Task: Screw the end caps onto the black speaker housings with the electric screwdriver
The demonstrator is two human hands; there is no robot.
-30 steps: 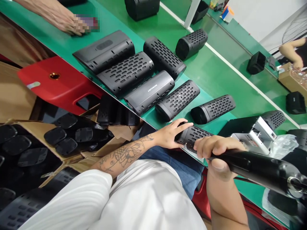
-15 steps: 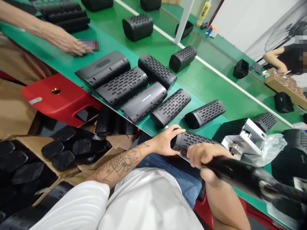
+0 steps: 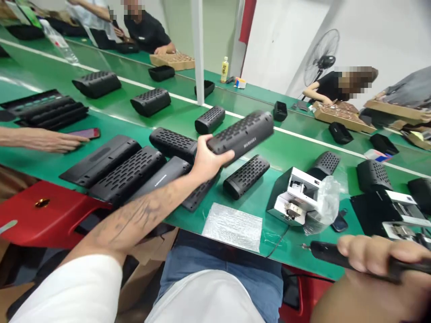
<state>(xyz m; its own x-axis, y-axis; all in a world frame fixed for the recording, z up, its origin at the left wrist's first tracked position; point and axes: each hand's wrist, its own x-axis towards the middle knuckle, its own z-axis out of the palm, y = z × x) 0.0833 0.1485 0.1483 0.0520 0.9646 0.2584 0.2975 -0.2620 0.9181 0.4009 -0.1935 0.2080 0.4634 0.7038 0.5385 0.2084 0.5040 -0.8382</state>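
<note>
My left hand (image 3: 208, 160) grips one end of a black speaker housing (image 3: 247, 132) with slotted holes and pale lettering on its side. It is tilted in the air above the green table (image 3: 188, 224). At the lower right, my right hand (image 3: 377, 255) is wrapped round a black electric screwdriver (image 3: 328, 253), its bit pointing left over the table's near edge. Another slotted housing (image 3: 246, 177) lies just below the held one. Left of it, partly behind my left arm, several more lie in a row, including a lettered housing (image 3: 160, 179).
A bubble-wrap sheet (image 3: 232, 226) lies at the near edge, beside a white and black screw feeder (image 3: 292, 197) with a plastic bag. A co-worker's hand (image 3: 57, 140) touches a phone (image 3: 85, 133) at left. A white post (image 3: 198, 54) rises mid-table. Co-workers sit across with cardboard trays (image 3: 336, 117).
My left hand has lifted the speaker housing from the near edge up and forward over the table. My right hand has moved the screwdriver away to the right. The view has tilted up.
</note>
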